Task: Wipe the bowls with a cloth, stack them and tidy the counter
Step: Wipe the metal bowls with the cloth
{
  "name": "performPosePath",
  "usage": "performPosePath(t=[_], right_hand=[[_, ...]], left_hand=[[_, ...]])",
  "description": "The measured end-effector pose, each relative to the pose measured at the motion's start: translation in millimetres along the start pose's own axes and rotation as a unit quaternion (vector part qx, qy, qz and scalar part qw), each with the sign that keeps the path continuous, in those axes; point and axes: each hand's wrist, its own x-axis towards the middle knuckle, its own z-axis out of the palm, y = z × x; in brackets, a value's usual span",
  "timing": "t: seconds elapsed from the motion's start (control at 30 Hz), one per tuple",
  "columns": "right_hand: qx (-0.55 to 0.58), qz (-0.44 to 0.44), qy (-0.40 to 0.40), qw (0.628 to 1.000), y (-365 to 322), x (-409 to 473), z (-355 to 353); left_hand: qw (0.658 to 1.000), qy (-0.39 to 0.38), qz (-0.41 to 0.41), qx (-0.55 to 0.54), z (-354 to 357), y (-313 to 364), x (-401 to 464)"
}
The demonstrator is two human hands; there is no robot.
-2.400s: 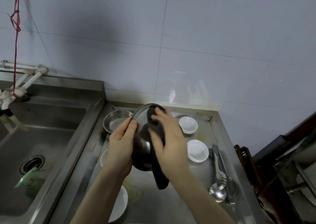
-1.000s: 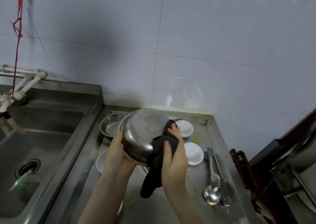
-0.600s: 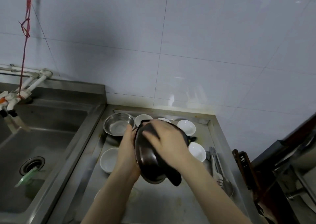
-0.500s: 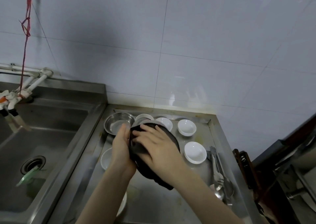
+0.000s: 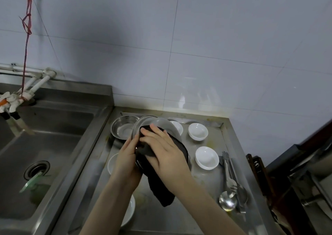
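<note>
Tilting back toward the wall, the steel bowl (image 5: pixel 158 127) is now showing its inside.
Above the table (image 5: pixel 206 186), left hand (image 5: pixel 128 160) is gripping its rim; right hand (image 5: pixel 165 150), fingers flat, is pressing the dark cloth (image 5: pixel 158 186) inside — wiping seems unfinished, stacking ahead.

head | above, facing down-forward | close over counter (image 5: pixel 206 184)

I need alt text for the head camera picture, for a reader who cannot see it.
A person's left hand holds a tilted steel bowl above a steel counter while the right hand presses a dark cloth into it. Small white bowls, another steel bowl and utensils lie around; a sink is left.
</note>
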Motion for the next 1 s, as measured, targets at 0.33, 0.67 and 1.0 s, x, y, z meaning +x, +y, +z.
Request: performPosePath(t=[0.33,0.67,1.0], right_hand=[[0.205,0.405,0.049,0.89,32,24,-16],[0.109,0.253,0.133,0.952,3,-48,51],[-0.012,-0.004,0.024,1.0,22,-78,62]], left_hand=[[0.995,-0.008,-0.048,-0.085,-37,-13,8],[0.963,0.058,-0.132,-0.227,-44,-48,16],[0.947,0.073,-0.181,-0.255,-73,-59,23]])
